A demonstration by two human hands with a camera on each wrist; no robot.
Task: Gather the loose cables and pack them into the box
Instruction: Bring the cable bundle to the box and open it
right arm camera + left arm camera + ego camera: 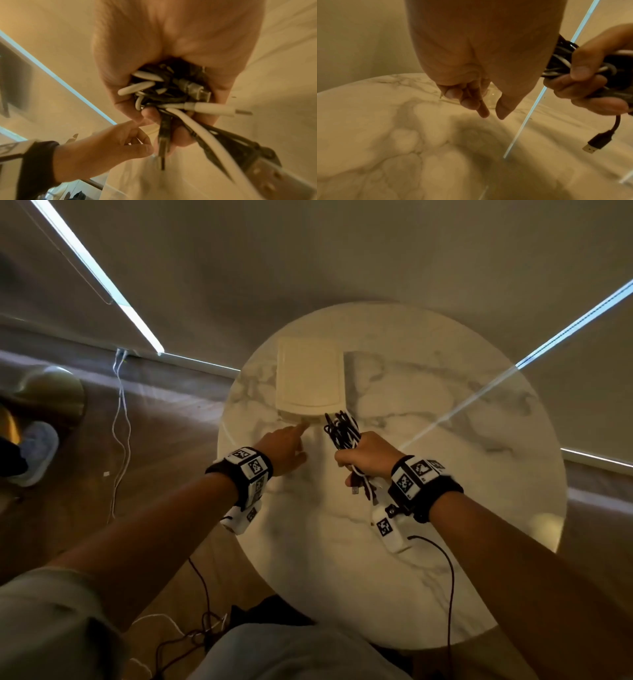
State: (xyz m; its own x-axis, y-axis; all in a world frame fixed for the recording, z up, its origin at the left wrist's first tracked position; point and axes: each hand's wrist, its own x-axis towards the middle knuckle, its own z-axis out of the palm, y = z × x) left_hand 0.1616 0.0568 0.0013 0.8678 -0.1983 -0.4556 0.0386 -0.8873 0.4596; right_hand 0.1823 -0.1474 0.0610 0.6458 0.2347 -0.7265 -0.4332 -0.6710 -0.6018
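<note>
A cream box [308, 381] with its lid down stands at the far side of the round marble table [445, 440]. My left hand [298, 440] holds nothing. Its index finger [304, 426] stretches out to the box's near edge, with the other fingers curled; the left wrist view shows index and thumb [493, 115] apart. Just right of the box's near corner, my right hand [363, 453] grips a bundle of black and white cables [340, 431] in its fist. Plug ends stick out of the bundle [171, 88] below the fist, and a black USB plug [592, 144] dangles.
The table stands close to a wall. On the wooden floor to the left lie a white cable [120, 422], a brass lamp base [51, 392] and a shoe [37, 450]. More cables [191, 635] trail on the floor by my legs.
</note>
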